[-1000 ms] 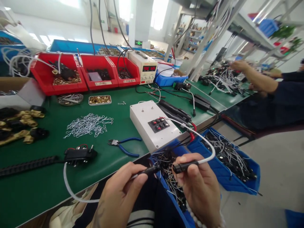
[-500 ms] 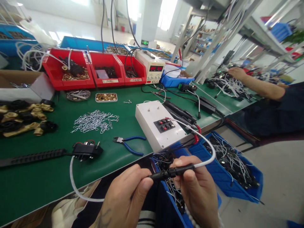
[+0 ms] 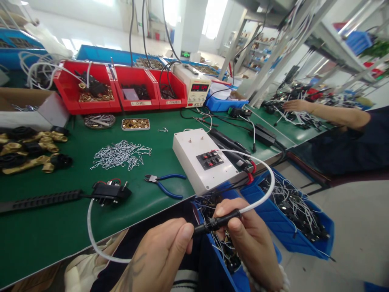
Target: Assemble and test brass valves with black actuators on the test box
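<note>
Black plug (image 3: 211, 224) held at both ends

Head view: at six o'clock, in front of the green table (image 3: 164, 152), the left hand (image 3: 164, 247) and right hand (image 3: 247, 233) pinch the plug's opposite ends, fingers closed. Red bins (image 3: 94, 108) stand at ten o'clock, a window (image 3: 214, 18) at twelve, a co-worker's arm (image 3: 334, 114) at three.

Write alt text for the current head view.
The left hand and right hand hold black cable connectors end to end; a white cable loops to a white terminal box. Blue-handled cutters and hairpin clips lie on the green workbench.
</note>
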Demonstrator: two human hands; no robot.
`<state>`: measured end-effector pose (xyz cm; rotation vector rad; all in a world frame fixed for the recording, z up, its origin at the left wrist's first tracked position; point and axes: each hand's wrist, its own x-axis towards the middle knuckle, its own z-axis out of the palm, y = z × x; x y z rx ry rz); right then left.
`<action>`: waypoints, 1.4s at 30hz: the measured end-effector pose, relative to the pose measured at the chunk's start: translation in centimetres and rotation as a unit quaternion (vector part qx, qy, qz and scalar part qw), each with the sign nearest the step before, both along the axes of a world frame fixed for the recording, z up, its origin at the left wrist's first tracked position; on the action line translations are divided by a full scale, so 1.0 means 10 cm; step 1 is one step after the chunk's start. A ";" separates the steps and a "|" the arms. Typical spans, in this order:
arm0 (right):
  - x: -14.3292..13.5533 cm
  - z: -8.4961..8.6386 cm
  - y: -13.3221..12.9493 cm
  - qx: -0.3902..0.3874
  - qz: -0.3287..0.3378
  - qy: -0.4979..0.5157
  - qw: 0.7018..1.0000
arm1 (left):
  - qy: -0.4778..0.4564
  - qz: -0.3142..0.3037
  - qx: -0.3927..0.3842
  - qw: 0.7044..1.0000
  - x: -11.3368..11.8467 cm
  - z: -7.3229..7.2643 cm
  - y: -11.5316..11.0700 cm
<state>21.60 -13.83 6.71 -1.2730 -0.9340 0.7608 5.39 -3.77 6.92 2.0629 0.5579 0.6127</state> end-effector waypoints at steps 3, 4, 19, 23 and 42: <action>0.00 -0.02 0.02 -0.005 0.001 0.007 1.000 | -0.025 -0.002 0.025 0.999 0.01 -0.06 0.00; 0.00 -0.04 0.02 -0.007 0.002 0.014 1.000 | -0.023 0.000 0.030 0.999 0.02 -0.09 -0.01; 0.24 -0.40 -0.11 -0.287 0.200 -0.002 0.937 | 0.078 0.001 0.106 0.991 0.07 -0.54 0.10; 0.51 0.05 -0.02 -0.315 0.390 -0.160 0.850 | 0.089 0.109 0.192 0.971 0.14 -0.65 0.26; 1.17 0.20 1.83 -0.120 0.053 -0.407 0.904 | 0.013 0.265 0.204 0.942 -0.16 -0.42 0.74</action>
